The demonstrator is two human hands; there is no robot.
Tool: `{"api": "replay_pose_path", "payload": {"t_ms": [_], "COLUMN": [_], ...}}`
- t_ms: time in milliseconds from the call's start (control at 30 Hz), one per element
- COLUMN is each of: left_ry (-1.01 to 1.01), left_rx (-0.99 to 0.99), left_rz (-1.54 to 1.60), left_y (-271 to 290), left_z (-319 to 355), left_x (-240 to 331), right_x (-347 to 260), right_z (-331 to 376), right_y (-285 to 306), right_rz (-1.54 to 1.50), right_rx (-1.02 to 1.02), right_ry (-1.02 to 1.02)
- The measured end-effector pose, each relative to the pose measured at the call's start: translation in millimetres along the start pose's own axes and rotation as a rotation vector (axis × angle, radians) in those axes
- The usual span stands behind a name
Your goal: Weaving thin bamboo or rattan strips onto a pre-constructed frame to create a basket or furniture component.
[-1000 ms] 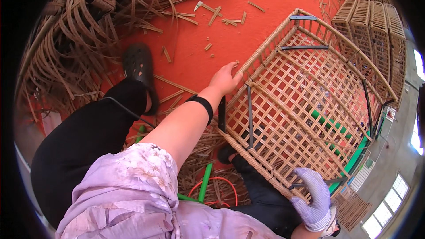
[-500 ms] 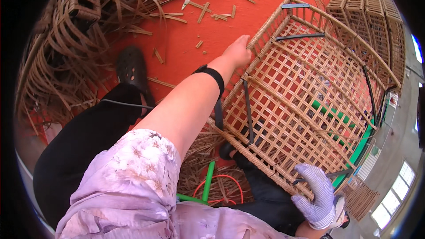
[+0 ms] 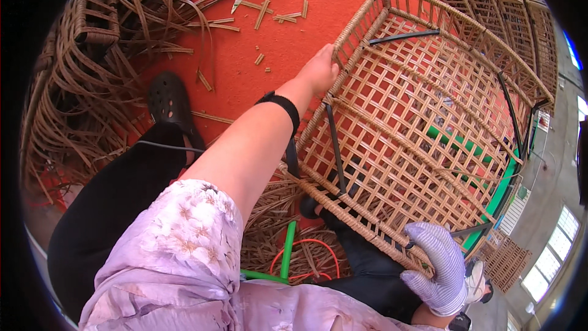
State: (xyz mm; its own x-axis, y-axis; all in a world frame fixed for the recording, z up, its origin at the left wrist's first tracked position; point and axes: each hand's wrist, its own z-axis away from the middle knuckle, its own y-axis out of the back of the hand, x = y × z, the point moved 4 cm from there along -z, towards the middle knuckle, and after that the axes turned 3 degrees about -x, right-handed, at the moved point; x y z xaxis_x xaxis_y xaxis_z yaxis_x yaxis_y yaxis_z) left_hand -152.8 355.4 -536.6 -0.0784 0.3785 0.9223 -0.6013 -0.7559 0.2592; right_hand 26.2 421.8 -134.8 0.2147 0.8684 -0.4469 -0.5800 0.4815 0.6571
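The left hand [image 3: 321, 72] now grips the woven basket [image 3: 401, 142] farther up its side. The basket lies right of it, ahead of the gloved right hand [image 3: 438, 270], cupped at the near corner, whether clamped unclear.

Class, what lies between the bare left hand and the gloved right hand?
In the head view, the woven basket spans the stretch from left hand to right hand.

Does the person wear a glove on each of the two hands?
No, the right hand wears a pale striped glove, but the left hand is bare.
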Motion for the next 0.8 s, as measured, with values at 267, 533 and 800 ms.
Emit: {"api": "replay_pose_path", "payload": {"t_ms": [267, 533, 800], "left_ry": [-0.031, 0.083, 0.027], "left_rx": [-0.008, -0.090, -0.215], "left_rz": [-0.094, 0.111, -0.029], "left_y": [4.6, 18.3, 12.1], "left_z": [2.1, 14.5, 9.2], "left_x": [-4.9, -3.9, 1.2], "right_x": [-6.2, -2.0, -3.0], "right_z": [-1.6, 1.7, 0.8], "right_y": [0.6, 0.7, -1.4], "right_rz": [-0.001, -0.025, -0.010], "right_rx": [0.009, 0.022, 0.014], "right_ry": [-0.024, -0.071, -0.023]}}
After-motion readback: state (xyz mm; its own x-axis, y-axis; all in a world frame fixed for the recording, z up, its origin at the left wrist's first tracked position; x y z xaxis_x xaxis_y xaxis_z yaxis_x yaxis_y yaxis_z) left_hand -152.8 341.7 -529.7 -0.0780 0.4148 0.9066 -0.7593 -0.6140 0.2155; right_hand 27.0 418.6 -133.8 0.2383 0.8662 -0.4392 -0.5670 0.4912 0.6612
